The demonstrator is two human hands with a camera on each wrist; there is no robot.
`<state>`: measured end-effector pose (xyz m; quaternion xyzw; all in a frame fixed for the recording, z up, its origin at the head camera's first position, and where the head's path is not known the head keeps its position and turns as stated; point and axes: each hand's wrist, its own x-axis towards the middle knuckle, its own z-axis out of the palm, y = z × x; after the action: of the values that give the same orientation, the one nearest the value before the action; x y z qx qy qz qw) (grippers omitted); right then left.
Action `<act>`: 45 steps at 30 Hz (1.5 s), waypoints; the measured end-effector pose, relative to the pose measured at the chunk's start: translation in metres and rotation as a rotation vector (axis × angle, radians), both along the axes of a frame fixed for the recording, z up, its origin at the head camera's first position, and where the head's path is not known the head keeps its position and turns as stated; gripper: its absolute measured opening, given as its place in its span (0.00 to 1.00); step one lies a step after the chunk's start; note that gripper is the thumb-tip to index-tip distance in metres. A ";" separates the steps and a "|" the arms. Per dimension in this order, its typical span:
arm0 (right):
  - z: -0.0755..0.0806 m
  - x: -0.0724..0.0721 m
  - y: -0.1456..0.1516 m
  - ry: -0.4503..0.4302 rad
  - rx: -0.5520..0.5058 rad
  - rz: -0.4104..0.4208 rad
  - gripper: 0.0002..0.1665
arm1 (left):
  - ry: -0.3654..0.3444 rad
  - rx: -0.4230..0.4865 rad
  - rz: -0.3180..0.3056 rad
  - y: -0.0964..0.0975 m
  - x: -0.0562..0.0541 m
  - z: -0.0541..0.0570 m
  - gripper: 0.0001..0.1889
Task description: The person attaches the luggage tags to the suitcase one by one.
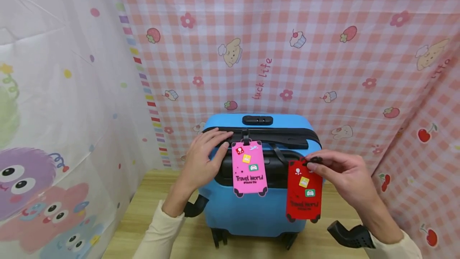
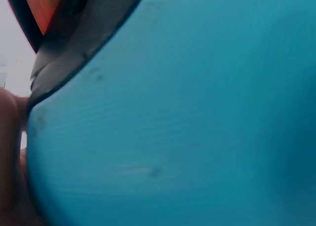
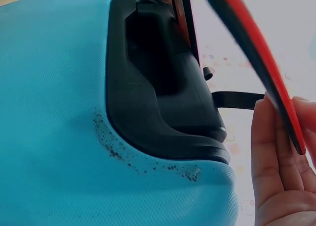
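A small blue suitcase (image 1: 248, 213) stands upright with its black top handle (image 1: 282, 136) lying flat. From that handle a pink luggage tag (image 1: 248, 181) hangs down the front. My right hand (image 1: 346, 173) pinches a red luggage tag (image 1: 305, 205) by its upper corner, thumb in front and fingers behind. A black strap (image 3: 239, 100) runs from the suitcase to this tag, held out in front of the shell. My left hand (image 1: 203, 161) rests on the left top edge of the suitcase, fingers extended toward the handle, thumb close to the pink tag.
A black combination lock (image 1: 257, 120) sits on the suitcase top, and wheels (image 1: 219, 237) stand on the wooden floor (image 1: 154, 203). Behind hangs a pink checked curtain (image 1: 273, 51); a white cartoon-print curtain (image 1: 72, 103) closes the left side. Black wrist mounts (image 1: 348, 235) stick out near both forearms.
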<state>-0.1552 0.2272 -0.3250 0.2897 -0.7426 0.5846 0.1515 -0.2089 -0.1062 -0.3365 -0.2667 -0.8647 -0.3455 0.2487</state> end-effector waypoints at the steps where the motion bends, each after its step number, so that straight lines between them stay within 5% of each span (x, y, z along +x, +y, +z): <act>1: 0.000 -0.001 -0.001 0.003 0.006 -0.008 0.12 | -0.010 -0.005 -0.001 0.000 0.000 0.002 0.20; 13: 0.005 -0.009 -0.012 -0.031 0.082 -0.111 0.10 | -0.109 -0.117 -0.120 0.022 0.003 0.043 0.25; 24: 0.009 -0.020 -0.017 -0.054 0.099 -0.094 0.10 | -0.325 -0.211 -0.168 0.048 -0.013 0.065 0.25; 34: 0.017 -0.034 -0.023 -0.057 0.127 -0.001 0.10 | -0.519 -0.171 -0.180 0.062 -0.026 0.068 0.18; 45: 0.028 -0.050 -0.032 -0.027 0.193 0.106 0.09 | -0.475 -0.019 -0.178 0.071 -0.027 0.058 0.20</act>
<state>-0.2056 0.1952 -0.2974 0.3337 -0.7811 0.5214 0.0816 -0.2362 -0.0349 -0.2786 -0.2554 -0.8752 -0.4108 0.0049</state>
